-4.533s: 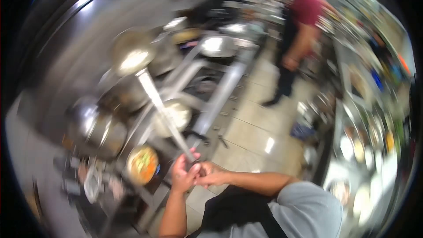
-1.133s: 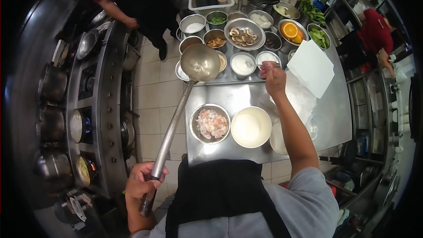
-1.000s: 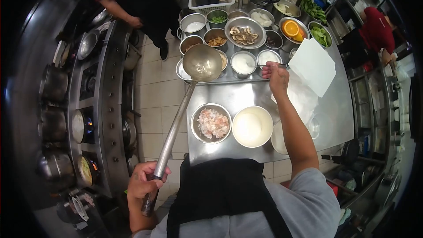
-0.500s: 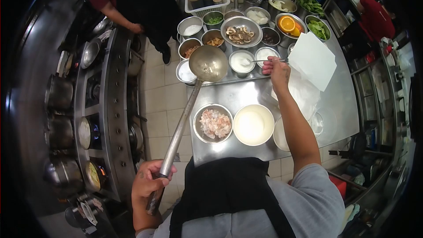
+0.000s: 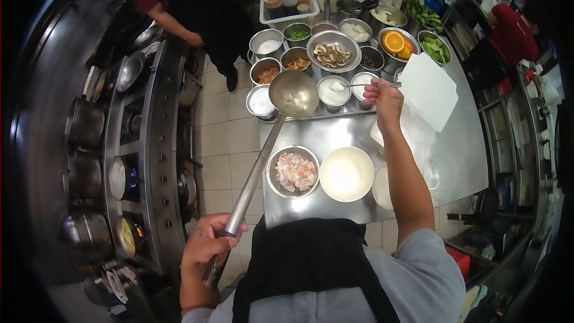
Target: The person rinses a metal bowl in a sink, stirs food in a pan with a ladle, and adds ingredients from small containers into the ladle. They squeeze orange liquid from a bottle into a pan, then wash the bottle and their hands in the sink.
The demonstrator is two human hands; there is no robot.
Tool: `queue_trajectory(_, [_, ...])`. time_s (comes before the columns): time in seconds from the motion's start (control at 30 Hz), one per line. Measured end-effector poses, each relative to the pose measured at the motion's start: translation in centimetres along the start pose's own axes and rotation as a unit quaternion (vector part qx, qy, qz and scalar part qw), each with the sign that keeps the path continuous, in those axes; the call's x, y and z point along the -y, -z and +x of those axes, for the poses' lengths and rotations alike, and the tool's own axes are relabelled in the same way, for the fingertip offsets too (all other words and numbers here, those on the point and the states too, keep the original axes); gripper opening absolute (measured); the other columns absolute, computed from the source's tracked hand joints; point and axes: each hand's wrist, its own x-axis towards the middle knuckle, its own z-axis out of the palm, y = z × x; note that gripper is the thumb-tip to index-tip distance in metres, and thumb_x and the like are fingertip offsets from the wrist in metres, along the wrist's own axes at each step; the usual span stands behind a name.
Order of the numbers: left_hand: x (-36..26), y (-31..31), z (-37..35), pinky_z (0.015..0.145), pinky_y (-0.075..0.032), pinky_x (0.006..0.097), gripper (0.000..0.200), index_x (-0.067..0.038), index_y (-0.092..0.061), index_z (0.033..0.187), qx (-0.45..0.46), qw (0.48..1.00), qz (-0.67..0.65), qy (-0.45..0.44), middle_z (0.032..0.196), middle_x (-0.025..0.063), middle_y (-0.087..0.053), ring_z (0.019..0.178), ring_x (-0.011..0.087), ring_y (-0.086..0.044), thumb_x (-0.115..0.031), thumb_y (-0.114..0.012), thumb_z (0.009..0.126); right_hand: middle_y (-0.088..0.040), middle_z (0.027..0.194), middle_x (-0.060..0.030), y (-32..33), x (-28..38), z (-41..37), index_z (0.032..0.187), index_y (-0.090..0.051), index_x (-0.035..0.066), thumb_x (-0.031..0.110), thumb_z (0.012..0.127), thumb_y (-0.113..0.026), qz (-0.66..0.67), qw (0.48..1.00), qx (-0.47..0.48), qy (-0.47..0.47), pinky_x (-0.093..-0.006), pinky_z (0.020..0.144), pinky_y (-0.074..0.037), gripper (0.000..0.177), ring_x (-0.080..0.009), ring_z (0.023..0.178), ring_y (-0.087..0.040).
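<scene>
My left hand (image 5: 212, 240) is wrapped round the handle of a long metal ladle (image 5: 293, 94), whose bowl, with a little clear liquid in it, hangs near the front row of metal containers. Pinched in my right hand (image 5: 384, 100) is a small spoon (image 5: 360, 85); its tip holds white powder over a container of white powder (image 5: 333, 91). A second container of white powder (image 5: 364, 83) stands beneath the spoon's handle. Nearer to me are a metal bowl of raw pinkish meat pieces (image 5: 295, 171) and a pale bowl of whitish content (image 5: 347, 174), side by side.
Sliced mushrooms (image 5: 332, 55), cut orange (image 5: 393, 42) and greens (image 5: 435, 49) stand at the back. White sheets (image 5: 427, 91) lie at the right. A stove (image 5: 152, 155) with lit burners is at the left. One person (image 5: 197, 18) stands behind it, another (image 5: 513, 33) at far right.
The view has shifted slightly, so the scene sits a little lower and to the right. The spoon has moved slightly above the white powder. Both hands keep their grips.
</scene>
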Motion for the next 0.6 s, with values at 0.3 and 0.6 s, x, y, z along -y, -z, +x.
queue_trajectory(0.3, [1.6,0.8,-0.3,0.066,-0.04,0.023,0.043,0.009,-0.061,0.097,0.053,0.99,-0.124,-0.046,0.076,0.0068,-0.058,0.069,0.0125,-0.052,-0.015,-0.068,0.062,-0.068,0.081,-0.012,-6.9,4.6,-4.2,0.101,-0.065,-0.003,0.018,0.097,-0.049,-0.171,0.934,0.124,0.289,-0.0251,0.064,-0.052,0.026,-0.0144,0.068,-0.064])
queue_trajectory(0.6, [2.9,1.3,-4.5,0.06,-0.037,0.0217,0.041,0.009,-0.062,0.093,-0.084,0.988,-0.099,-0.082,0.071,0.0063,-0.056,0.064,0.0114,-0.05,-0.013,-0.071,0.06,-0.066,0.074,-0.0092,-8.1,-1.1,-1.3,0.094,-0.065,-0.002,0.025,0.098,-0.048,-0.209,0.952,0.144,0.174,-0.0268,0.06,-0.05,0.032,-0.0124,0.064,-0.062])
